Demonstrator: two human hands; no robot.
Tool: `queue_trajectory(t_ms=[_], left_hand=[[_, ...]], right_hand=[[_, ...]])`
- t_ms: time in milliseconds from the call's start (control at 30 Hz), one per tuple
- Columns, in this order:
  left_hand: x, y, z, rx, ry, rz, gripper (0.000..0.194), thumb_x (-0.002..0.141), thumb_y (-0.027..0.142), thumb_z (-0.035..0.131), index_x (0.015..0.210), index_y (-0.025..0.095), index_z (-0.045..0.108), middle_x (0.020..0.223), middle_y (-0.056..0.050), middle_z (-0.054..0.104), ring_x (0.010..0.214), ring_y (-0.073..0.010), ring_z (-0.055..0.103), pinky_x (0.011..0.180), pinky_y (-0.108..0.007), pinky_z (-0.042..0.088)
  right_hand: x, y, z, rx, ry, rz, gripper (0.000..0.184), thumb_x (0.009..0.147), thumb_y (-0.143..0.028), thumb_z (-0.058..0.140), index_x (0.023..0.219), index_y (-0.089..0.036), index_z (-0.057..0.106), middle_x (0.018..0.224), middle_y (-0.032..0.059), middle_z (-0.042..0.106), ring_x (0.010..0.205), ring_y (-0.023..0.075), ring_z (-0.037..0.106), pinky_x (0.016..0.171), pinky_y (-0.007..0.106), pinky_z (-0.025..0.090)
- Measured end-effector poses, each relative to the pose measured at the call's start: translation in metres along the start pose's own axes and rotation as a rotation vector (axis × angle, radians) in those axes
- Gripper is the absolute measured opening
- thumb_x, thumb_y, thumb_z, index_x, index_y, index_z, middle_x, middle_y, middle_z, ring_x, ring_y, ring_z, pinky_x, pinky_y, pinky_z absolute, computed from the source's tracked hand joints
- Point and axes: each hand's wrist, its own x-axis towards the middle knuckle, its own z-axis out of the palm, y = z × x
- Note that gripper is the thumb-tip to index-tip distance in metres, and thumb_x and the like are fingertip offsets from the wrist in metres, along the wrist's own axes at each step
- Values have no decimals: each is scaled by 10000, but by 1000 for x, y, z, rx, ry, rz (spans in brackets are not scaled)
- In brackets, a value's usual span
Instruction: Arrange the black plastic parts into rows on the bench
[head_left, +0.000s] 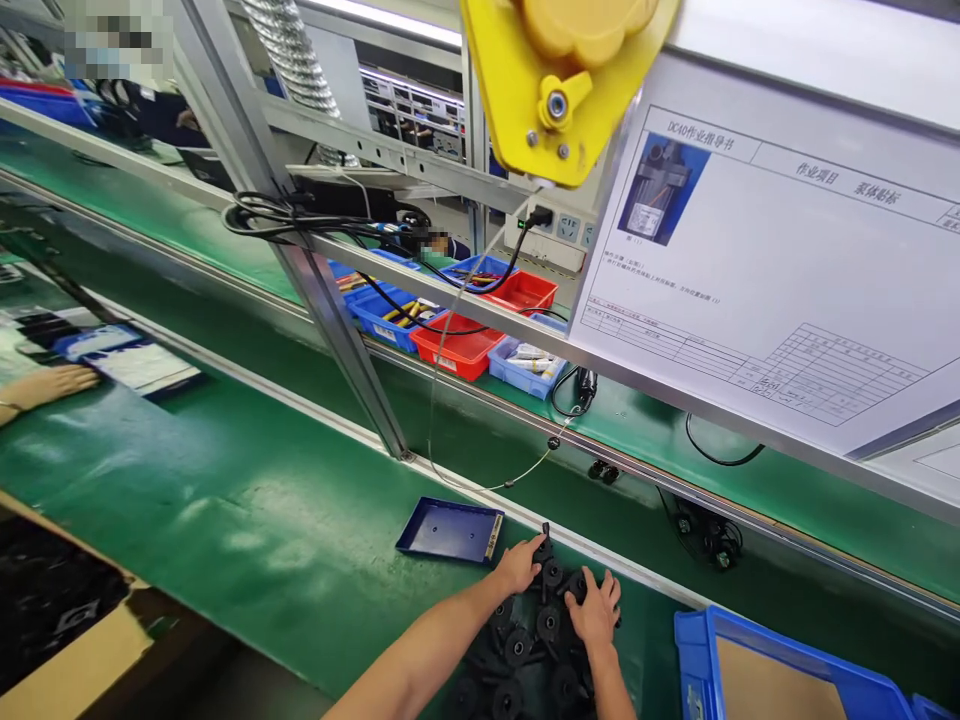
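Several black plastic parts (pixel 547 622), round with a central hole and a short spout, lie grouped on the green bench top. My left hand (pixel 519 566) is at the far end of the group, its index finger and thumb closed on one black plastic part (pixel 544 545). On the other side of the group, my right hand (pixel 596 612) rests with spread fingers over the parts at the edge. Its palm side is hidden, and it grips nothing that I can see. My forearms cover some of the parts nearer me.
Left of the parts lies a shallow blue tray (pixel 450 530). A blue bin (pixel 694 660) with cardboard inside stands at the right. Beyond a metal frame (pixel 330 340) are red bins (pixel 459 350) and blue bins. A yellow tool balancer (pixel 570 100) hangs overhead. Another person's hand (pixel 56 385) is far left.
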Motion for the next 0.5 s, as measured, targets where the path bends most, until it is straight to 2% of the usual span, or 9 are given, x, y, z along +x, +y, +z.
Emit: queue_trajectory(t_ms=[100,200,300,400,500], left_hand=[[1,13,9,49,59,-53,578,1038,319,678,1571,207,485,1338,-126,691,1306,-335,635,1201,-647,416],[2,22,14,76,112,-110,485,1066,350,632,1507,170,540,1217,-109,732,1242,-319,671,1218,-653,382],[0,20,14,57,114,-110,456,1065,367,631,1464,155,569,1185,-107,738,1198,-306,688,1181,-605,437],[-11,6,7,8,91,-57,515,1038,370,670,1502,187,542,1367,-128,675,1278,-304,642,1154,-546,477],[-29,-14,2,-21,73,-91,656,980,360,750,1557,193,487,1533,-156,561,1372,-329,574,1186,-548,451]], right_hand=[[13,20,-1,14,54,22,603,952,-379,612,1545,-279,572,1640,239,358,1550,488,249,1026,636,497],[27,41,-6,30,89,39,593,960,-422,580,1525,-242,588,1605,256,403,1524,505,287,990,645,515],[31,55,-16,40,112,16,661,929,-463,627,1548,-239,558,1611,266,387,1505,538,300,953,664,529],[14,57,-27,45,167,-77,673,989,-513,569,1583,-202,498,1645,265,322,1523,508,272,1063,654,480],[-20,54,-27,55,139,-243,479,1020,-497,547,1424,-256,642,1550,168,478,1468,386,400,1154,501,461]])
